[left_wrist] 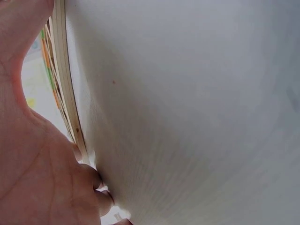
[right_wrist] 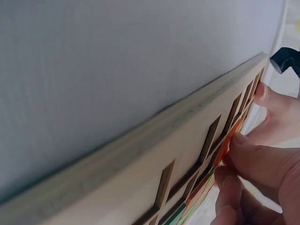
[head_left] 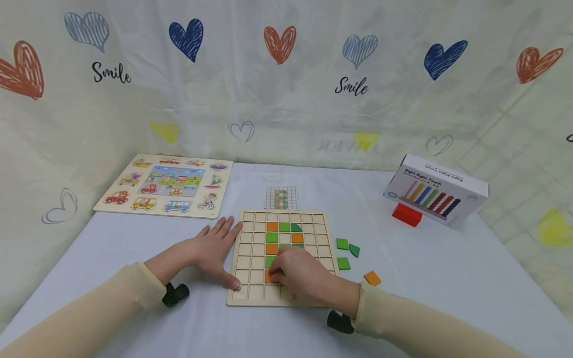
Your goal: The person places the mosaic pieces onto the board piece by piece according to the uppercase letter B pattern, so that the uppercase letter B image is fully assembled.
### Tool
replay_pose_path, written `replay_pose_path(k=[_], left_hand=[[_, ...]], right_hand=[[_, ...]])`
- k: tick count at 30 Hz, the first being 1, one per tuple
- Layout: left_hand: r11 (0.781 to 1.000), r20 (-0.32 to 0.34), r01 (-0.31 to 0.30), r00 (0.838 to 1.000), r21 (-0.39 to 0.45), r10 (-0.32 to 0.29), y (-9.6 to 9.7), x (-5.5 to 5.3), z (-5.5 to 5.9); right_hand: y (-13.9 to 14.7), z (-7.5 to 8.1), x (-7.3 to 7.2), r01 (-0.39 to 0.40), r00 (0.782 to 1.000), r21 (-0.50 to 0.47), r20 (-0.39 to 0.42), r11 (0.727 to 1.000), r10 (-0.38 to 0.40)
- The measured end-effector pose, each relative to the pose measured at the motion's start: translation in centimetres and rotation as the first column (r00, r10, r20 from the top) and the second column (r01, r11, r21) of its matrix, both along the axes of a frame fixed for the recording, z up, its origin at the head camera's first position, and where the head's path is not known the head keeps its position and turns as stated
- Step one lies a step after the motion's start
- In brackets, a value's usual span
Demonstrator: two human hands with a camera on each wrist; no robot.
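Observation:
A wooden grid board (head_left: pixel 243 248) lies flat on the table, with orange and green tiles in its middle columns. Spread along its left edge, my left hand (head_left: pixel 210 253) rests with thumb and fingertips on the rim. My right hand (head_left: pixel 300 271) is over the lower middle of the board and covers several cells. Its thumb and curled fingers pinch at an orange square tile (head_left: pixel 268 276) at the bottom of the left tile column. In the right wrist view the thumb (right_wrist: pixel 246 147) is right at an orange tile (right_wrist: pixel 225 149) low against the grid.
Right of the board lie green squares (head_left: pixel 342 263), a green quarter-round (head_left: pixel 354 250) and an orange square (head_left: pixel 372 278). A pattern card (head_left: pixel 268 199) lies behind it. A vehicle puzzle (head_left: pixel 165 186) is at back left; a white box (head_left: pixel 438 189) leans on a red block (head_left: pixel 407 215) at back right.

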State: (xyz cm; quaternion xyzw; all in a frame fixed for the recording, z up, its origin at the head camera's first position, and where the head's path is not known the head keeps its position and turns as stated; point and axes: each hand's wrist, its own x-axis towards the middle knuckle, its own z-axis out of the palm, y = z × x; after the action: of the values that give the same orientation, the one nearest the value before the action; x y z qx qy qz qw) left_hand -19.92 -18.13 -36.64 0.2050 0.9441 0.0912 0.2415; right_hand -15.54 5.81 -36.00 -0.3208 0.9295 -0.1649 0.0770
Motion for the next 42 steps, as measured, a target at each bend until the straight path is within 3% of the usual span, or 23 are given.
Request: replay_pose_path(k=[5, 11, 16, 21, 27, 33, 42], left_hand=[[1.0, 0.001, 0.004, 1.0, 0.01, -0.004, 0.0, 0.0, -0.1], [1.0, -0.003, 0.004, 1.0, 0.012, -0.004, 0.0, 0.1, 0.0], [1.0, -0.005, 0.003, 1.0, 0.007, -0.002, 0.1, 0.1, 0.0], [1.0, -0.003, 0.004, 1.0, -0.002, -0.004, 0.0, 0.0, 0.0], [1.0, -0.001, 0.006, 1.0, 0.001, -0.006, -0.1, -0.1, -0.2], [1.0, -0.002, 0.005, 1.0, -0.005, -0.005, -0.1, -0.2, -0.3], [1.0, -0.008, 0.01, 1.0, -0.006, -0.01, -0.1, -0.2, -0.4]], right_hand=[[0.3, 0.0, -0.1, -0.051, 0.998, 0.032, -0.036, 0.998, 0.052], [1.0, 0.7, -0.3, -0.054, 0.999, 0.017, 0.002, 0.998, 0.054], [3.1, 1.2, -0.8, -0.044, 0.997, -0.023, -0.065, 0.999, 0.043], [6.6, 1.5, -2.6, 0.082, 0.996, -0.038, -0.015, 0.996, -0.083], [11.0, 1.2, -5.2, 0.232, 0.972, -0.009, 0.033, 0.973, -0.231], [13.6, 0.4, -6.2, 0.264, 0.962, 0.027, 0.062, 0.964, -0.266], [14.5, -0.2, -6.4, 0.303, 0.946, 0.067, 0.095, 0.951, -0.308]])
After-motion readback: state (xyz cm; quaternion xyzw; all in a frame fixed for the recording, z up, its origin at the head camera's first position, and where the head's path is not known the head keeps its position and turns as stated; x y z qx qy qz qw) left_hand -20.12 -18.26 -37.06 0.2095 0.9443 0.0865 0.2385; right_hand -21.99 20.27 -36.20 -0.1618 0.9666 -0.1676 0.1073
